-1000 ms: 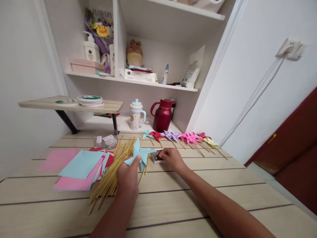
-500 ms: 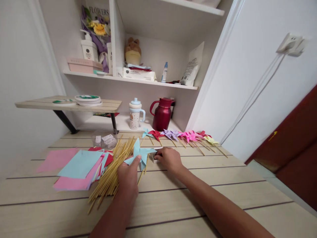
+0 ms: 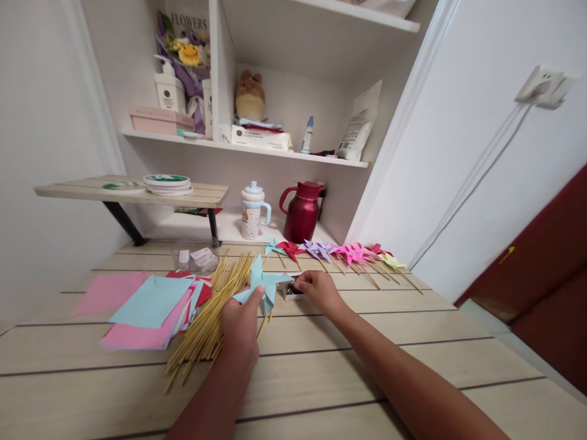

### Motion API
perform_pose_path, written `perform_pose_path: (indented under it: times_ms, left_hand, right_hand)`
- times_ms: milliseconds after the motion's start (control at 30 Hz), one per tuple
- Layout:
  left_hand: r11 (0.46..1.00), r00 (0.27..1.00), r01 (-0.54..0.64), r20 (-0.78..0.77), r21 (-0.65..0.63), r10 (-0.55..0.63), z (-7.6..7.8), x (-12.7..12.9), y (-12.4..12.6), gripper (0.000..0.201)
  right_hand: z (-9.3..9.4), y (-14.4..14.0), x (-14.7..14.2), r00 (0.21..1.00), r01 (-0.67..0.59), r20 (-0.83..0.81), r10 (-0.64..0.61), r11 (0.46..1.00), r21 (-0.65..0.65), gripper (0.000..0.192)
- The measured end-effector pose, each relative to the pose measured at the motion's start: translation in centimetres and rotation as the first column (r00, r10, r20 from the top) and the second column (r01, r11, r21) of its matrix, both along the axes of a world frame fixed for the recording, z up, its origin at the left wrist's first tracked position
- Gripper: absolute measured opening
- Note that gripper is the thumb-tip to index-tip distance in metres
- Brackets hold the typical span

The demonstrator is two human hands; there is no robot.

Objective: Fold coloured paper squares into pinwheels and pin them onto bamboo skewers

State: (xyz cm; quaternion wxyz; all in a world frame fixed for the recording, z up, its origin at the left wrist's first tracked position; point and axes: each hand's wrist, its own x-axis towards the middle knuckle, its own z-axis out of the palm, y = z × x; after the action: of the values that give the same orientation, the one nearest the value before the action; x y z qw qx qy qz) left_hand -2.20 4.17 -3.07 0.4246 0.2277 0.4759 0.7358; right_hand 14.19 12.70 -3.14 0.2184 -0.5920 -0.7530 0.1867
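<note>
Pinwheel, light blue: centre of frame | left hand: thumb and fingers clamped on it | right hand: fingertips bunched at small open box, right of centre; cannot tell if anything's pinched | hands: apart

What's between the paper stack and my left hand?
In the head view, a bundle of thin sticks lies between the paper stack and the left hand.

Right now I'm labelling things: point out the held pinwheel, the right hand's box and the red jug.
Held pinwheel (image 3: pixel 267 285), head view: paper near centre.
Box (image 3: pixel 293 297), head view: front wall.
Red jug (image 3: pixel 301 215), head view: body.
</note>
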Motion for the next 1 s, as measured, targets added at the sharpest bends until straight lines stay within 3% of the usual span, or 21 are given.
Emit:
perform_pose_path:
  times_ms: [267, 467, 767, 1000]
  left_hand:
    - [1.0, 1.0, 0.007, -0.006, 0.017, -0.007, 0.1, 0.0, -0.1, 0.028]
    - [1.0, 1.0, 0.012, -0.014, 0.023, -0.011, 0.2, 0.0, 0.1, 0.026]
    - [0.983, 0.975, 0.178, -0.147, 0.053, -0.168, 1.8, 1.5, -1.6, 0.03]
    - [0.978, 0.968, 0.204, -0.153, 0.034, -0.197, 0.7, 1.3, -1.0, 0.034]
  right_hand:
    - [0.4, -0.3, 0.5, 0.996, -0.012, -0.089, 0.015, 0.999, 0.038, 0.018]
    - [1.4, -3.2, 0.9, 0.98, -0.159, -0.109, 0.167, 0.984, 0.079, 0.015]
    - [-0.2, -4.8, 3.2, 0.945, -0.312, -0.088, 0.315, 0.949, 0.046, 0.011]
    - [0.0, -4.9, 4.5, 0.919, -0.351, -0.196, 0.342, 0.936, -0.014, 0.015]
